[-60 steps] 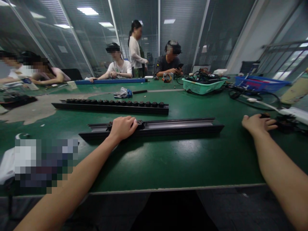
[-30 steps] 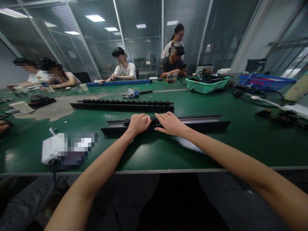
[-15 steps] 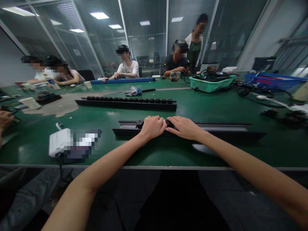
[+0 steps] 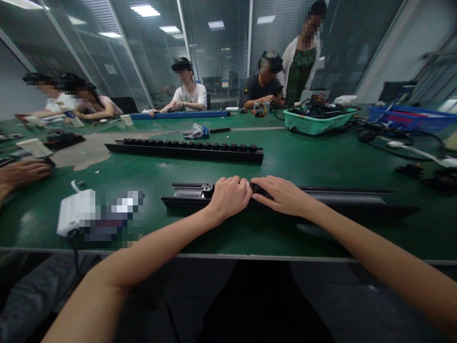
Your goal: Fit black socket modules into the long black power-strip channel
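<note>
A long black rail (image 4: 342, 200) lies across the green table (image 4: 250, 233) in front of me. My left hand (image 4: 229, 195) rests curled on the rail, its fingers closed over small black socket pieces (image 4: 207, 190) set in the channel. My right hand (image 4: 283, 194) lies beside it, fingers pinched on a black socket piece (image 4: 257, 189) at the rail. The two hands nearly touch. A second black rail (image 4: 185, 151), filled with a row of sockets, lies farther back.
A mint basket (image 4: 316, 123) of cables and a blue crate (image 4: 410, 118) stand at the back right, loose cables and black parts (image 4: 428, 174) to the right. A white device (image 4: 76, 212) sits at the left. Another person's hand (image 4: 21, 172) rests at the left edge. Several people sit or stand at the far side.
My right hand came from the black parts at the far right to the rail and now sits beside my left hand. The standing person walked to the right. The view shifted slightly.
</note>
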`<state>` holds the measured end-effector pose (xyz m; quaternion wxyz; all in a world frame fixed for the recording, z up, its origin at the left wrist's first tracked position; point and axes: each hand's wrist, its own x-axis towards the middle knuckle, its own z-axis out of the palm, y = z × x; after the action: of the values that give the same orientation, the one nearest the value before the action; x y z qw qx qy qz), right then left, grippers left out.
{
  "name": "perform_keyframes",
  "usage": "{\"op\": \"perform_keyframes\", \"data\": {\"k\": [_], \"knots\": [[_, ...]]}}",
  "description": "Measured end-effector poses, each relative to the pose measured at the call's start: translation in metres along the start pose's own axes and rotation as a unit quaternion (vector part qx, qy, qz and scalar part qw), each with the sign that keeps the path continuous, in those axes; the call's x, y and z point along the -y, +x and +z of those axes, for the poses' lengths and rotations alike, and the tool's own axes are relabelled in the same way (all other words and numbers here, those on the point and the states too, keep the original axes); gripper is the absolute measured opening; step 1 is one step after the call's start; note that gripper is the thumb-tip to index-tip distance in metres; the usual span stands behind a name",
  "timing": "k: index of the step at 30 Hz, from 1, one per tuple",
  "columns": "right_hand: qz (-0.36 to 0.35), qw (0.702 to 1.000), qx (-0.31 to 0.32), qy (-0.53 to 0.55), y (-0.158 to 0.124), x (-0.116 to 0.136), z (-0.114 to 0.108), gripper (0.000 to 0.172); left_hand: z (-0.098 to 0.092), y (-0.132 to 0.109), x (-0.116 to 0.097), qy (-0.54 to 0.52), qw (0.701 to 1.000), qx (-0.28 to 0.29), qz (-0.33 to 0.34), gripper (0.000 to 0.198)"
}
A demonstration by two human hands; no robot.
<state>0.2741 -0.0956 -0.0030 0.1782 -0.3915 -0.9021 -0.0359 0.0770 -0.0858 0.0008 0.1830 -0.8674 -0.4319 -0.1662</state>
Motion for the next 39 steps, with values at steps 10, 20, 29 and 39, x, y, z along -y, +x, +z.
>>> {"op": "perform_keyframes", "data": {"k": [10,20,29,39], "knots": [[-0.003,1.0,0.007,0.023,0.01,-0.013,0.002,0.044,0.005,0.006,0.005,0.024,1.0,0.002,0.012,0.04],[0.035,0.987,0.007,0.154,0.005,-0.021,-0.003,0.038,-0.016,-0.004,-0.024,0.032,0.995,0.059,-0.072,0.066],[0.053,0.985,0.005,0.166,0.003,-0.02,-0.004,0.037,-0.006,-0.015,-0.043,0.115,0.988,0.07,-0.074,0.086],[0.059,0.996,-0.043,0.055,-0.006,-0.015,-0.007,0.039,-0.013,-0.03,-0.042,0.123,0.989,0.063,-0.043,0.111]]}}
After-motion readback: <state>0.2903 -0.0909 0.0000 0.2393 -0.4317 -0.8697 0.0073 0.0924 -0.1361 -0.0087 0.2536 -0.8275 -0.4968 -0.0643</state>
